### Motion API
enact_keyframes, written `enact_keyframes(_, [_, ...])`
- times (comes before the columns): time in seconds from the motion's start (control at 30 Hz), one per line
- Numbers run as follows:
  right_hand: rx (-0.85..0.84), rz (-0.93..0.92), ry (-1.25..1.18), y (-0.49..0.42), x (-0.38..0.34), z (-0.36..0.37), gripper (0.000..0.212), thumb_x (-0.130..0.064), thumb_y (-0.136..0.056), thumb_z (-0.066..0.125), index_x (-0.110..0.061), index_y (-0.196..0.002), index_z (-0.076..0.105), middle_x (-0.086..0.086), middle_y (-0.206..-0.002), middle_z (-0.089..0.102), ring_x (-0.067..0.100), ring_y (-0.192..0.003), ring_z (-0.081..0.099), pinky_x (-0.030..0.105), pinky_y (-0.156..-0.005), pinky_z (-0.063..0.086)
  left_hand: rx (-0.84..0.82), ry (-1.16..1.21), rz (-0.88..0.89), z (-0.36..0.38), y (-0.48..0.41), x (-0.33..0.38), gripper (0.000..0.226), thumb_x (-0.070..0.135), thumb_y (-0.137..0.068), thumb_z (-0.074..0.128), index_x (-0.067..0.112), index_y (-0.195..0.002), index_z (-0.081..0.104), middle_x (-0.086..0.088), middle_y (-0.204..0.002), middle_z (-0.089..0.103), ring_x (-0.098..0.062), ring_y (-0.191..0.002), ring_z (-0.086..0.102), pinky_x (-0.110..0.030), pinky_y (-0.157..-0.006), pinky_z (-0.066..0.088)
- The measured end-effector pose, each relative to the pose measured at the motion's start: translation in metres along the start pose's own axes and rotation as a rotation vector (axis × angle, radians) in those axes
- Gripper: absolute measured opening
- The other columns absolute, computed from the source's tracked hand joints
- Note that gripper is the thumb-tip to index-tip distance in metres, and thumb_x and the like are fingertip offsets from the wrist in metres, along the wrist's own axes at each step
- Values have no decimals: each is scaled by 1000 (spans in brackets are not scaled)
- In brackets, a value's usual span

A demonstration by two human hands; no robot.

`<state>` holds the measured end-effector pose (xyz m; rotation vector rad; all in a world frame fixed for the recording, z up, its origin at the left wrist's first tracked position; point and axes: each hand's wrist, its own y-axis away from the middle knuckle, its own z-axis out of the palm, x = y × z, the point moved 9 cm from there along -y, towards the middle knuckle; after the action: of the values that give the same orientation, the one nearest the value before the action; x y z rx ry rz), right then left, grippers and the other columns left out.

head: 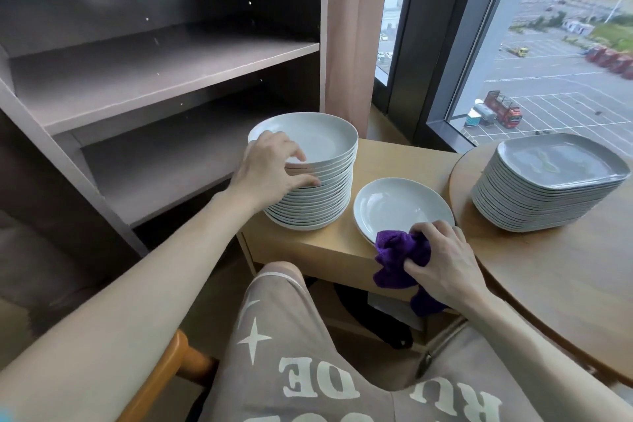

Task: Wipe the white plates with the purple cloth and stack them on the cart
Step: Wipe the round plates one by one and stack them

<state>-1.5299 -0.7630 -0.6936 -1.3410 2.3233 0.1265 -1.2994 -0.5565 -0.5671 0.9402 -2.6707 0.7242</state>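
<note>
A tall stack of round white plates (318, 161) stands on the left of a small wooden cart (308, 247). My left hand (270, 171) is at the stack's near left edge, fingers over the top plate's rim and thumb against the plates below. To the right, a low pile of two or so white plates (397, 205) lies on the cart. My right hand (442, 260) grips a bunched purple cloth (400, 257) at this pile's near edge, part of the cloth hanging over the cart's front.
A stack of squarish grey plates (548, 181) sits on a round wooden table (565, 271) at the right. A dark shelf unit (154, 79) stands at the left, windows behind. My legs and a wooden chair arm (161, 373) are below.
</note>
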Motion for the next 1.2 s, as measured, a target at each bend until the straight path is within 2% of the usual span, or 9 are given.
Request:
enact_keyframes(0.1, [5, 8, -19, -2, 2, -1, 42, -36, -80, 77, -31, -118, 59, -7, -115, 54, 19, -105, 42, 43, -88, 45, 243, 8, 224, -4, 27, 47, 36, 44, -91, 67, 11, -107, 67, -6, -113, 58, -24, -107, 53, -38, -88, 46])
enact_keyframes(0.13, [14, 22, -32, -3, 6, -3, 43, -35, -80, 77, -31, -118, 60, -7, -114, 54, 19, -105, 42, 43, -89, 44, 233, 57, 288, 6, 36, 64, 32, 39, -92, 62, 12, -108, 65, -5, -112, 57, -23, -105, 53, -38, -87, 47])
enact_keyframes(0.3, [100, 179, -106, -12, 39, -18, 47, -31, -78, 78, -31, -123, 63, -8, -111, 51, 20, -108, 43, 35, -90, 37, -454, -28, 239, 121, 59, 92, 52, 40, -94, 57, 20, -140, 45, -2, -149, 32, -22, -135, 37, -43, -110, 38])
enact_keyframes(0.43, [119, 232, -118, -16, 56, -19, 44, -28, -78, 78, -30, -121, 66, -8, -111, 53, 22, -112, 45, 34, -92, 35, -707, -178, 230, 162, 71, 74, 64, 40, -96, 57, 18, -151, 32, -10, -160, 18, -30, -146, 24, -44, -120, 26])
enact_keyframes(0.53, [125, 210, -72, -29, 53, -22, 45, -31, -80, 76, -33, -124, 65, -9, -111, 51, 19, -108, 42, 37, -91, 36, -728, -152, 223, 173, 73, 69, 63, 39, -95, 56, 21, -150, 31, -8, -152, 30, -29, -141, 32, -45, -116, 31])
enact_keyframes(0.63, [48, 180, 31, -51, 40, -14, 47, -43, -86, 71, -34, -130, 60, -7, -119, 52, 24, -114, 43, 43, -95, 38, -691, -129, 226, 175, 66, 70, 58, 39, -96, 55, 19, -147, 36, -9, -159, 21, -30, -145, 26, -44, -119, 28])
enact_keyframes(0.8, [-208, 116, 262, -60, 28, 36, 51, -69, -94, 39, -44, -138, 47, -16, -143, 45, 19, -137, 31, 49, -104, 28, -651, -73, 238, 170, 57, 70, 52, 37, -97, 53, 23, -146, 40, -4, -143, 44, -24, -137, 37, -42, -113, 35])
enact_keyframes(1.0, [-283, 38, 310, -66, 26, 51, 63, -82, -74, 37, -49, -127, 50, -18, -131, 44, 19, -130, 32, 44, -95, 30, -651, -10, 218, 169, 52, 71, 42, 37, -97, 53, 23, -136, 49, -2, -133, 50, -24, -126, 46, -40, -105, 40])
enact_keyframes(1.2, [-236, -22, 350, -86, 8, 61, 59, -81, -78, 40, -46, -123, 53, -11, -124, 49, 22, -123, 38, 43, -91, 32, -615, 42, 193, 165, 48, 70, 33, 34, -96, 54, 23, -127, 51, 4, -122, 54, -19, -117, 51, -36, -97, 41])
